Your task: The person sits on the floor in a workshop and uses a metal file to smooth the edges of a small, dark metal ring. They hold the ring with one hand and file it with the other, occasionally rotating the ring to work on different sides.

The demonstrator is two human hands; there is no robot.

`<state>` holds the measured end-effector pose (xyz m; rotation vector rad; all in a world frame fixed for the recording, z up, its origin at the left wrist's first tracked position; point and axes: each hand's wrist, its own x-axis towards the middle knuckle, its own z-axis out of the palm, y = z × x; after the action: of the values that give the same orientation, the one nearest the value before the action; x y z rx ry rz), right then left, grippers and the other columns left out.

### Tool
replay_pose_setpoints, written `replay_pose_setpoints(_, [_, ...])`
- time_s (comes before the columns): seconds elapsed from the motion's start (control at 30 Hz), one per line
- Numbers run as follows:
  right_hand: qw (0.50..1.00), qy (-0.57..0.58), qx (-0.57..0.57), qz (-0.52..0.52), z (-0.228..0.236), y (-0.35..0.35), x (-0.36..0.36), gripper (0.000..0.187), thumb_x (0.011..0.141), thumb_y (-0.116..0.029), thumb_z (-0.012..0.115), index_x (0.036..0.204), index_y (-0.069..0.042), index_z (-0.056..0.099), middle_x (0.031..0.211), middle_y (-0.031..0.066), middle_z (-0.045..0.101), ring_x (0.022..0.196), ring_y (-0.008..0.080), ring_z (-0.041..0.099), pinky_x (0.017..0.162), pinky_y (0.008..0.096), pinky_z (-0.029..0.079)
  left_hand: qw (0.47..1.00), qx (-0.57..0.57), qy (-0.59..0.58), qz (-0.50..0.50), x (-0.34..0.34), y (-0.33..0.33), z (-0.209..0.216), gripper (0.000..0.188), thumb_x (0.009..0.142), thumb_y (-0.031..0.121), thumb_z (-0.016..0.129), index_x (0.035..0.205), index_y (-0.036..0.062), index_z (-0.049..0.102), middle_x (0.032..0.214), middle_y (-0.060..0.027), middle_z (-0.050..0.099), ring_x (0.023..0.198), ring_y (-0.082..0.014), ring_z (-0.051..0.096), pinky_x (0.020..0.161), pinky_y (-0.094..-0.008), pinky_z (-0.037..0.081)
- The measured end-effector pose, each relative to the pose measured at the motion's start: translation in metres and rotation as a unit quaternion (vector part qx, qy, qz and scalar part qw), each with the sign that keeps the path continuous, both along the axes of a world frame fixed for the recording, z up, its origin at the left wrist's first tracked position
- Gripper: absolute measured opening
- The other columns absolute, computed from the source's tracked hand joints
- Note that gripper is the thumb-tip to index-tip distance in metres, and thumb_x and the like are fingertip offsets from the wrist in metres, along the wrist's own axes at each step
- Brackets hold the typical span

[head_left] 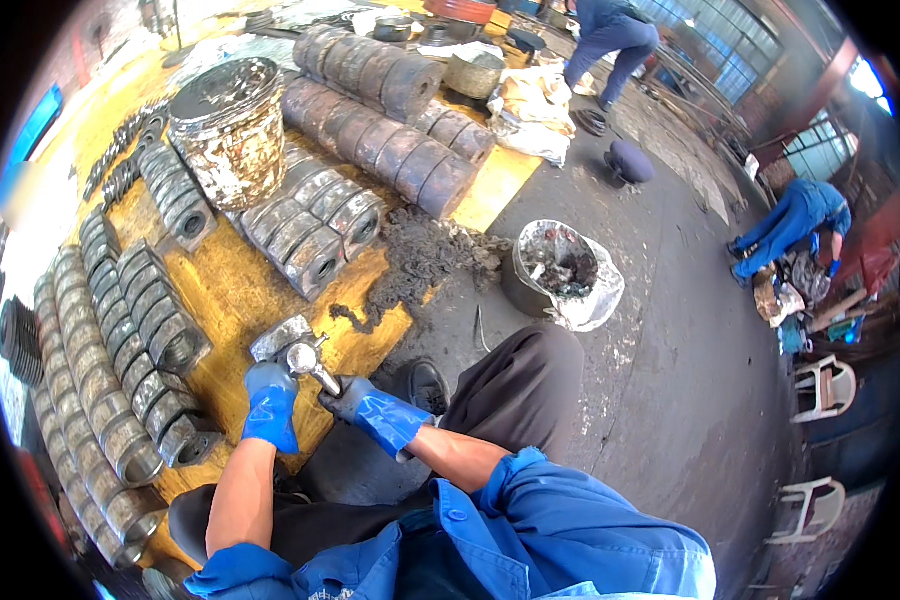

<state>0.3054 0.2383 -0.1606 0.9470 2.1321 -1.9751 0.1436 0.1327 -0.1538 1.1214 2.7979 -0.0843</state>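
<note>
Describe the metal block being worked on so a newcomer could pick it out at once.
Find the yellow floor area covered with rows of grey metal blocks. At its near edge, the left hand steadies one metal block. Unlike its neighbours, it lies alone, outside any row, beside a shiny handheld tool.

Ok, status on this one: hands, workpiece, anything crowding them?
Left hand in blue glove steadies grey metal bearing block. Right hand grips shiny metal power tool against it. Rows of grey metal rings close on the left.

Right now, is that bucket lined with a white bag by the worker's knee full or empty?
Partly filled. The bucket stands upright with its top open, and dark scraps show inside, below the rim of the white liner.
</note>
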Motion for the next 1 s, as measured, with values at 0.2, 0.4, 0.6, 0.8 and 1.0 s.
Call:
replay_pose_setpoints(0.2, [0.992, -0.056, 0.104, 0.048, -0.012, 0.014, 0.002, 0.027, 0.083, -0.035, 0.066, 0.094, -0.010, 0.066, 0.072, 0.0109, 0.067, 0.061, 0.0220, 0.065, 0.060, 0.0350, 0.052, 0.995, -0.066, -0.057, 0.052, 0.009, 0.022, 0.003, 0.032, 0.081, 0.038, 0.065, 0.099, 0.0126, 0.071, 0.099, -0.0142, 0.070, 0.093, -0.0308, 0.067, 0.081, -0.0410, 0.053])
replay_pose_setpoints(0.4, [0.993, -0.065, 0.101, -0.005, -0.010, 0.017, 0.009, 0.028, 0.084, -0.033, 0.060, 0.092, -0.007, 0.069, 0.069, 0.0137, 0.067, 0.061, 0.0271, 0.066, 0.057, 0.0402, 0.051, 0.993, -0.073, -0.076, 0.059, 0.027, 0.039, 0.022, 0.035, 0.083, 0.038, 0.062, 0.111, 0.0178, 0.066, 0.105, -0.0135, 0.068, 0.098, -0.0310, 0.066, 0.085, -0.0421, 0.052])
replay_pose_setpoints(0.6, [0.991, -0.054, 0.122, -0.027, -0.007, 0.030, 0.024, 0.026, 0.082, -0.030, 0.060, 0.091, -0.008, 0.070, 0.073, 0.0173, 0.067, 0.065, 0.0318, 0.065, 0.056, 0.0410, 0.049, 0.908, 0.301, -0.287, 0.056, 0.011, 0.049, -0.028, 0.034, 0.083, 0.004, 0.062, 0.116, 0.0049, 0.058, 0.094, -0.0162, 0.066, 0.087, -0.0305, 0.066, 0.069, -0.0423, 0.056])
replay_pose_setpoints(0.8, [0.996, 0.022, 0.087, -0.012, 0.037, 0.033, 0.047, 0.019, 0.082, -0.023, 0.059, 0.087, -0.005, 0.065, 0.065, 0.0200, 0.057, 0.053, 0.0283, 0.048, 0.051, 0.0412, 0.042, 0.871, 0.264, -0.392, 0.133, -0.003, 0.048, -0.033, 0.039, 0.080, -0.003, 0.065, 0.117, 0.0011, 0.055, 0.097, -0.0123, 0.064, 0.084, -0.0244, 0.065, 0.067, -0.0376, 0.057])
replay_pose_setpoints(1.0, [0.997, 0.069, 0.015, -0.025, -0.021, 0.018, 0.037, 0.019, 0.082, -0.021, 0.059, 0.089, -0.005, 0.065, 0.067, 0.0188, 0.059, 0.056, 0.0286, 0.050, 0.054, 0.0400, 0.044, 0.991, 0.024, -0.101, 0.087, 0.020, 0.040, -0.001, 0.031, 0.073, 0.028, 0.074, 0.098, 0.0115, 0.071, 0.102, -0.0156, 0.069, 0.099, -0.0333, 0.065, 0.083, -0.0419, 0.052])
